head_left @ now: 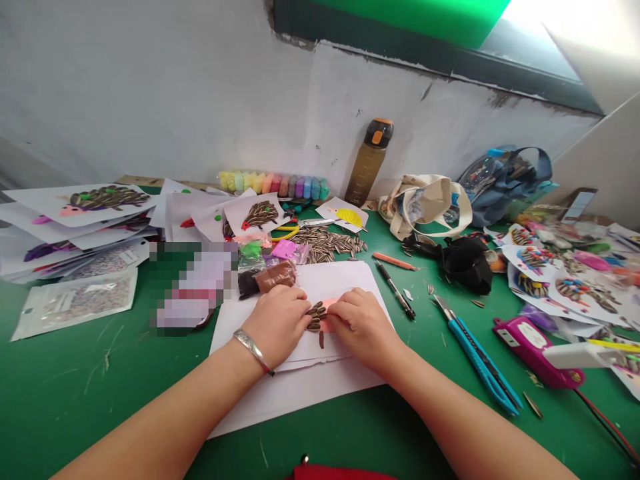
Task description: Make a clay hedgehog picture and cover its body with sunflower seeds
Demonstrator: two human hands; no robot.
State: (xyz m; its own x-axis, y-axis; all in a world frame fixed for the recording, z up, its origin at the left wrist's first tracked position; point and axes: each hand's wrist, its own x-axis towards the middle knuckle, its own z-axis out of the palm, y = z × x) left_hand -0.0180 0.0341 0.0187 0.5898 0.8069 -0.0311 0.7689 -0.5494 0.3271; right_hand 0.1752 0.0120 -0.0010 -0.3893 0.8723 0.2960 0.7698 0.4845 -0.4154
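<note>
A sheet of white paper (350, 275) lies in front of me on a small stack. On it is a flat pink clay shape (330, 308), partly covered by a cluster of striped sunflower seeds (315, 319), with a small brown clay strip (321, 340) below. My left hand (281, 321), with a silver bangle at the wrist, is closed, its fingertips against the cluster's left side. Opposite it, my right hand (361, 325) pinches at the cluster's right edge, over the pink clay. Whatever sits between the fingertips of either hand is hidden.
Behind the paper are a brown clay packet (276, 275) and a seed pile (327, 245). To the right lie a black pen (395, 290), an orange pencil (394, 261), a blue utility knife (480, 357) and a magenta glue gun (537, 350). Finished pictures (107, 200) are stacked left; a bottle (369, 163) stands behind.
</note>
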